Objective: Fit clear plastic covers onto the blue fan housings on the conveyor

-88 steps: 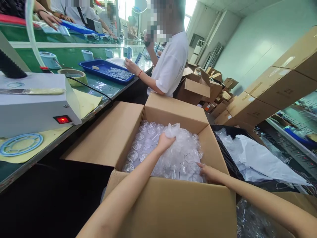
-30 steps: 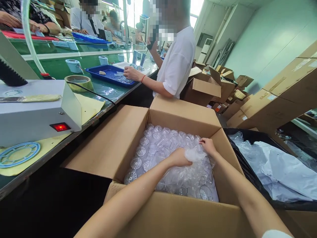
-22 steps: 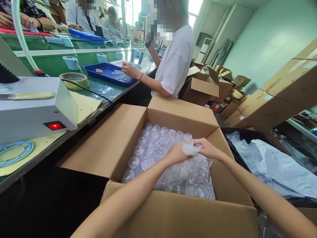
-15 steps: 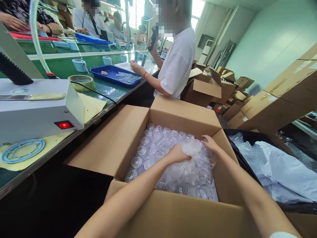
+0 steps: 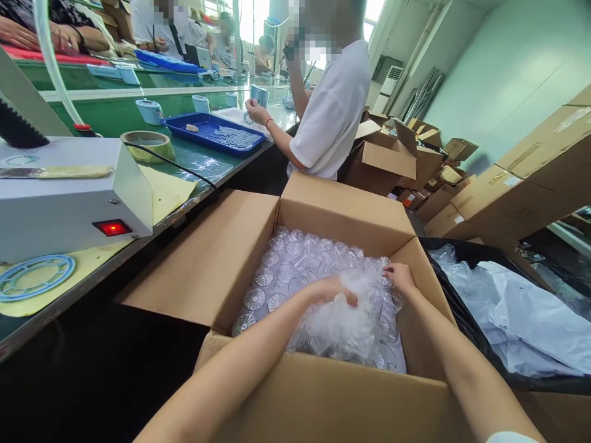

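Observation:
An open cardboard box (image 5: 318, 384) holds rows of clear round plastic parts (image 5: 263, 277) with ribbed, wheel-like ends, lying on white sheeting. My left hand (image 5: 336, 289) reaches in over the middle, its fingers closed on a bunch of crumpled clear plastic bags (image 5: 341, 326), which covers the parts beneath. Along the box's right wall is my right hand (image 5: 401, 277), fingers bent together at the rim of one clear part (image 5: 383, 277). Plastic film partly hides where those fingertips touch.
On the left bench stand a white machine (image 5: 69, 197) with a lit red switch, a tape roll (image 5: 148, 146) and a blue tray (image 5: 215, 132) of small pieces. A person in a white shirt (image 5: 330, 111) stands beyond the box. A black-lined bin (image 5: 466, 307) with plastic waste adjoins it.
The bunch of bags has spread lower and left with my left hand. My right hand has moved slightly down and right, its fingers drawing together at a clear part.

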`<state>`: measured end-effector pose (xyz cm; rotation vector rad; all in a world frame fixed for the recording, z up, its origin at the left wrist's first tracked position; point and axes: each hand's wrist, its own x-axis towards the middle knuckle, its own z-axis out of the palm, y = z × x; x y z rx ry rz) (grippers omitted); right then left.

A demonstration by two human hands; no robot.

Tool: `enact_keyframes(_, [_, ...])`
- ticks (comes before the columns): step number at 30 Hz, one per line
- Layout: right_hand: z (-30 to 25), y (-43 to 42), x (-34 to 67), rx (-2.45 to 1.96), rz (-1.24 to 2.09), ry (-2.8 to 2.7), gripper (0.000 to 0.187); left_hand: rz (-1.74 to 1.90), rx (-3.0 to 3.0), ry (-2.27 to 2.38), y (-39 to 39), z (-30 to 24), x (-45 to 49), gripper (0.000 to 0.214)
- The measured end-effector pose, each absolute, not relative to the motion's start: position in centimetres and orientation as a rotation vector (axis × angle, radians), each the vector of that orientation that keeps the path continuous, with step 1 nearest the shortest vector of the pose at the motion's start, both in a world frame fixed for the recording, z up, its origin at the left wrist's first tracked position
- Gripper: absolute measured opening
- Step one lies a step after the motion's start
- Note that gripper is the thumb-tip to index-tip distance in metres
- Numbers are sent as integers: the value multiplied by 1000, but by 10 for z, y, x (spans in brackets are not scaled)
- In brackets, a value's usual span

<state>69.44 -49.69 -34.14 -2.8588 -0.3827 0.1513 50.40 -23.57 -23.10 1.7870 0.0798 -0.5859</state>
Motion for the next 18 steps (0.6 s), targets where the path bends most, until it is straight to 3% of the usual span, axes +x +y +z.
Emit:
enact_keyframes(8, [-287,-497,684,-2745,-70,-554,18,-517,1976,12,-230,-233,510,25])
enact_keyframes(12, [-259,-482,661,-2584,36,-812,18,-423,2002,-54,-238,-233,514,25])
enact_keyframes(18, [-267,-441,643,-2450,254,-861,22,-290,1965,-35,-241,-235,509,24])
